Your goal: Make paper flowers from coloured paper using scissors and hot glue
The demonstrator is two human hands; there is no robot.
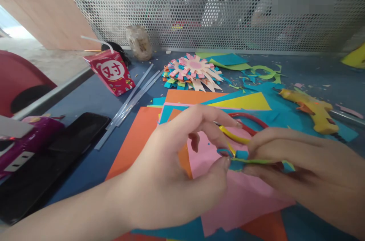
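My left hand point(173, 172) reaches in from the left, its thumb and fingertips closed in a pinch on the edge of a small blue and green paper piece point(236, 164) with curled strips. The other end of this piece is gripped by my right hand point(308, 168), whose fingers hide part of it. Just behind the fingertips lie scissors point(253, 117) with red and yellow handles, partly covered by both hands. Beneath everything is a pink sheet point(251, 199), on top of orange sheets point(128, 146) and blue ones.
Layered paper rosettes point(196, 65) sit at the back, near green and blue scraps point(265, 73). A yellow glue gun point(316, 111) lies at right. Clear glue sticks point(128, 104), a red drink carton point(112, 73), a jar point(139, 42) and a black phone point(54, 165) are at left. A perforated metal panel point(176, 5) stands behind.
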